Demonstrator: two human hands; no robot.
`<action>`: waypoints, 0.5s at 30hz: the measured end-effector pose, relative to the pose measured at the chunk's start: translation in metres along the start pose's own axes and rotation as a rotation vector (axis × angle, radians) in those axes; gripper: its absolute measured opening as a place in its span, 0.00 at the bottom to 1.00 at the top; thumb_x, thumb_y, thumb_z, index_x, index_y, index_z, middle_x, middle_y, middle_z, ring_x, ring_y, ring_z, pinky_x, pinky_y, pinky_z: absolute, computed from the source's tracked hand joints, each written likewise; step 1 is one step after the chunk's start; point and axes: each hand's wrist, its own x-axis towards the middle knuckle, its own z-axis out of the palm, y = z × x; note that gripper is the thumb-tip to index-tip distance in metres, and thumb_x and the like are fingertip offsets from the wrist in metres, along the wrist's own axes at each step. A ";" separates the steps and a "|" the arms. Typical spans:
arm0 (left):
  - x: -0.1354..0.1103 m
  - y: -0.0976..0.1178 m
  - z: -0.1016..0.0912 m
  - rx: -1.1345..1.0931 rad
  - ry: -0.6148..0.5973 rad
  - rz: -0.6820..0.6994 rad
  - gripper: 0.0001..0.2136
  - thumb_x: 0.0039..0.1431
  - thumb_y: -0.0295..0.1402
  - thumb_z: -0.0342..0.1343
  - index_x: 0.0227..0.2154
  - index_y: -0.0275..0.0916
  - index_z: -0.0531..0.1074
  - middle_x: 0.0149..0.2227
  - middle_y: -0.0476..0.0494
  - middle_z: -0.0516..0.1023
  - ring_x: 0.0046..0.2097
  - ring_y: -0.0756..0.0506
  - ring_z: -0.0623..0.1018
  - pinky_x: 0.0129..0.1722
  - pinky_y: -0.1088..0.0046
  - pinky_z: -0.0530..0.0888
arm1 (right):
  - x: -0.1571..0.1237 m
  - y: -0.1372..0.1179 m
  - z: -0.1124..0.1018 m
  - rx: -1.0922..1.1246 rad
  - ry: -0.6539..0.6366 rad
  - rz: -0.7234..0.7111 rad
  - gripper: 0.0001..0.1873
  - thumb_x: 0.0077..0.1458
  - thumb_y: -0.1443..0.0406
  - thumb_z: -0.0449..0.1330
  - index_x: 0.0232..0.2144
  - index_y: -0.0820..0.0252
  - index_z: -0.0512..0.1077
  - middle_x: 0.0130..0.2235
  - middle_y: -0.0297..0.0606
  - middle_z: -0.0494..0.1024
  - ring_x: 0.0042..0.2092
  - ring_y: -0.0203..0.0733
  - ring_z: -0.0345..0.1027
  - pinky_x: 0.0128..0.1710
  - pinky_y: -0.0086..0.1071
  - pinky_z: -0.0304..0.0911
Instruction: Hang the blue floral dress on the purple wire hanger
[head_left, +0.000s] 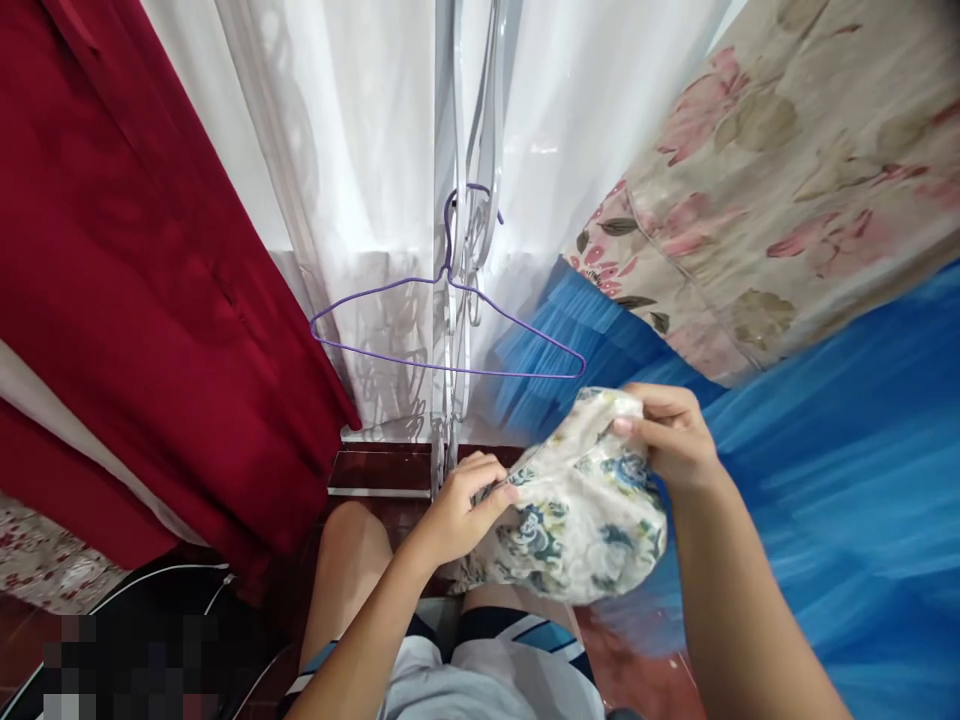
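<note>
Both my hands hold a bunched piece of cream cloth with blue flowers [581, 520] above my knees. My left hand [461, 505] pinches its lower left edge with closed fingers. My right hand [671, 430] grips its top right edge, fingers curled over the fabric. A purple wire hanger [450, 330] hangs empty on a white metal window grille [465, 250] just beyond the cloth, a little above my hands.
A dark red curtain [127, 280] hangs at the left, sheer white curtains [352, 180] in the middle. Blue fabric [840, 470] and a pink flowered cloth [787, 170] fill the right. Reddish floor tiles [379, 470] lie below, and a dark object [172, 620] sits at bottom left.
</note>
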 end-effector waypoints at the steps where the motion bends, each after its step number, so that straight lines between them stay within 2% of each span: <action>1: 0.005 0.007 0.000 -0.021 0.024 0.035 0.13 0.67 0.40 0.50 0.29 0.38 0.67 0.34 0.44 0.69 0.40 0.45 0.70 0.45 0.68 0.67 | 0.013 0.000 -0.006 0.015 0.044 -0.029 0.14 0.45 0.57 0.71 0.21 0.59 0.72 0.19 0.31 0.68 0.19 0.34 0.55 0.18 0.30 0.45; 3: 0.014 0.023 0.001 -0.104 0.036 0.047 0.10 0.67 0.40 0.49 0.33 0.40 0.67 0.35 0.44 0.69 0.39 0.45 0.70 0.44 0.69 0.67 | 0.044 -0.001 -0.013 0.017 0.151 -0.090 0.13 0.44 0.59 0.71 0.21 0.58 0.72 0.19 0.32 0.68 0.19 0.33 0.55 0.19 0.32 0.44; 5: 0.020 0.038 0.002 -0.214 0.014 0.016 0.07 0.67 0.40 0.50 0.38 0.42 0.67 0.35 0.45 0.70 0.37 0.46 0.71 0.40 0.71 0.68 | 0.075 -0.002 -0.011 -0.018 0.250 -0.135 0.11 0.47 0.60 0.69 0.22 0.58 0.72 0.20 0.33 0.70 0.20 0.33 0.57 0.20 0.33 0.47; 7: 0.024 0.048 0.001 -0.293 0.015 -0.013 0.08 0.65 0.38 0.53 0.44 0.44 0.66 0.37 0.45 0.73 0.37 0.47 0.72 0.38 0.72 0.68 | 0.104 -0.003 0.000 0.006 0.262 -0.119 0.08 0.51 0.61 0.65 0.24 0.58 0.72 0.23 0.36 0.73 0.22 0.33 0.61 0.22 0.33 0.51; 9: 0.025 0.052 -0.008 -0.293 0.084 -0.040 0.11 0.63 0.36 0.57 0.47 0.46 0.66 0.39 0.44 0.76 0.37 0.46 0.74 0.37 0.73 0.68 | 0.124 -0.003 0.018 0.097 0.203 -0.074 0.07 0.51 0.61 0.65 0.27 0.58 0.73 0.26 0.36 0.77 0.23 0.34 0.64 0.23 0.31 0.56; 11: 0.022 0.051 -0.025 -0.231 0.190 -0.067 0.12 0.61 0.35 0.59 0.47 0.45 0.68 0.37 0.44 0.77 0.34 0.47 0.74 0.34 0.74 0.67 | 0.135 -0.005 0.038 0.186 0.091 -0.016 0.10 0.48 0.59 0.68 0.29 0.59 0.75 0.26 0.34 0.78 0.23 0.34 0.66 0.22 0.29 0.59; 15: 0.003 0.039 -0.079 -0.087 0.384 -0.083 0.14 0.58 0.33 0.61 0.46 0.45 0.71 0.32 0.47 0.76 0.28 0.49 0.71 0.27 0.77 0.63 | 0.131 -0.014 0.062 0.284 -0.124 0.055 0.16 0.44 0.54 0.71 0.31 0.59 0.78 0.25 0.33 0.78 0.23 0.36 0.68 0.21 0.28 0.63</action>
